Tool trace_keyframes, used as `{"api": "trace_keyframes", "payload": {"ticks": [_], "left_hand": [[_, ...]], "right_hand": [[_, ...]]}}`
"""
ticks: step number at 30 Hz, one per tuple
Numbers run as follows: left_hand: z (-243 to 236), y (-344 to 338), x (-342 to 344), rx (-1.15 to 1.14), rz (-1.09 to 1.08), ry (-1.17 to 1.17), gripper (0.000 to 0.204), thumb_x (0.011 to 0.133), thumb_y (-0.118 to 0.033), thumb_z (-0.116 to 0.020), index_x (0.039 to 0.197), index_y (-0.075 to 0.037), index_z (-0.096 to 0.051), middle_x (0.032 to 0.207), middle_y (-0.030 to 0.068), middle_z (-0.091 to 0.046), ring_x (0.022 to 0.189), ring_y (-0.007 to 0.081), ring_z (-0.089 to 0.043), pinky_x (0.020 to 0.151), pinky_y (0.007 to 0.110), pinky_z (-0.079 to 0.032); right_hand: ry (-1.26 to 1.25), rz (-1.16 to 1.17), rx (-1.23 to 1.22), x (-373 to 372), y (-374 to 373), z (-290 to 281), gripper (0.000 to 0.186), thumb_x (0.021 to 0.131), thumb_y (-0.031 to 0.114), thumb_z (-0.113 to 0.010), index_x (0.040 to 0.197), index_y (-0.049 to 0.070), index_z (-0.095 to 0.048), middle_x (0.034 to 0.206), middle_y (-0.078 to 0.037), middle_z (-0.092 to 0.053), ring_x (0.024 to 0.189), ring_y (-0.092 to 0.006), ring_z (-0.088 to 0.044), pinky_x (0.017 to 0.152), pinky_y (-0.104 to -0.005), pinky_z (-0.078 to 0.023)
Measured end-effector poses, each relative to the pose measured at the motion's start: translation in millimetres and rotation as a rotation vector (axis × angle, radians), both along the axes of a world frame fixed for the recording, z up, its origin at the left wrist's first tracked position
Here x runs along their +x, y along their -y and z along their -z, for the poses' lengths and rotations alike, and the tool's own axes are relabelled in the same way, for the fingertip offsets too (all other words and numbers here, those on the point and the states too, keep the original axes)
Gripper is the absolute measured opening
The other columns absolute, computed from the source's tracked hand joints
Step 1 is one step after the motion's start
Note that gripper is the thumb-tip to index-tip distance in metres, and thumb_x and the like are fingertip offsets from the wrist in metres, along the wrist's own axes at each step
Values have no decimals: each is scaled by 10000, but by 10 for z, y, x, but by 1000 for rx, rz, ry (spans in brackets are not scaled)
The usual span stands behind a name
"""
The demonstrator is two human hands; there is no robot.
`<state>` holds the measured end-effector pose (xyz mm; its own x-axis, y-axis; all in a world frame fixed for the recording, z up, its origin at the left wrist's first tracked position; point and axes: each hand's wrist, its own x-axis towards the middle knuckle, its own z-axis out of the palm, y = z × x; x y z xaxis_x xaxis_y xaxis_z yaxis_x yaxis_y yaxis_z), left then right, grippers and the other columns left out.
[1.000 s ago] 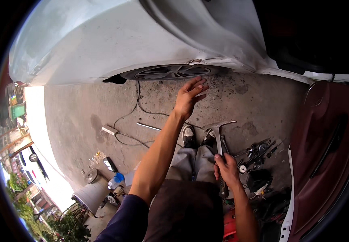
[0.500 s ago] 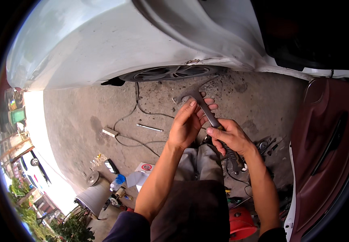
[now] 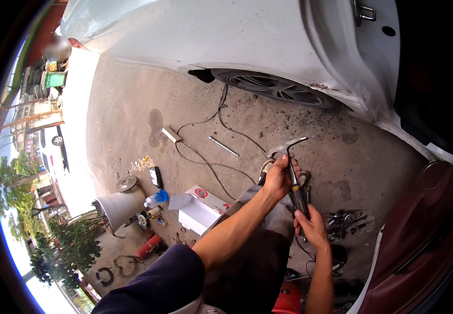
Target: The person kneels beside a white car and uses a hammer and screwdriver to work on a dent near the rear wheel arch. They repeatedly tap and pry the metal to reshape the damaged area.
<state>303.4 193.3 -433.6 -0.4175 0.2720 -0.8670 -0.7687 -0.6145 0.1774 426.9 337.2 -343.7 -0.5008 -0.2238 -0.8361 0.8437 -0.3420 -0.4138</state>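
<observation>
A pick hammer [image 3: 301, 196] with a dark metal head, a thin curved point and a black grip with a yellow band is in both my hands. My left hand [image 3: 278, 178] is closed around the shaft just below the head. Lower down, my right hand [image 3: 312, 226] grips the end of the handle, its fingers wrapped around it. The point of the head is turned toward the white car. Part of the head and shaft is hidden behind my left fingers.
Ahead stands the white car [image 3: 226, 39] with its wheel [image 3: 273, 88]; a maroon door panel [image 3: 420, 240] is at right. On the ground lie a cable [image 3: 205, 162], a metal bar [image 3: 223, 146], an open white box [image 3: 197, 214], a blue-capped bottle [image 3: 156, 198] and several tools [image 3: 344, 222].
My view has swung, so the car and floor sit differently. The hammer has turned between my hands; my left hand now wraps the shaft, and my right hand has slid down the grip.
</observation>
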Motion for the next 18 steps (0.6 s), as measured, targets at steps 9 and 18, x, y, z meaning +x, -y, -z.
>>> {"api": "trace_keyframes", "payload": {"ticks": [9,18], "left_hand": [[175,300,407,-148,39,90,192,1055,-272,-457,1010,-101,-532,847,26,-565,744,177,-522,694,324,-446],[667,169,810,-169,431,198,220,1072,-279,-430,1082,-93,-548,846,-30,-496,672,86,-431,637,252,-389]], "right_hand": [[-106,-309,610,276,454,77,368,908,365,-674,979,13,-591,772,-236,-660,759,-456,-651,654,-498,-499],[171,5,232,998,684,512,434,933,387,-631,919,-26,-498,701,-213,-619,569,-336,-636,528,-452,-494]]}}
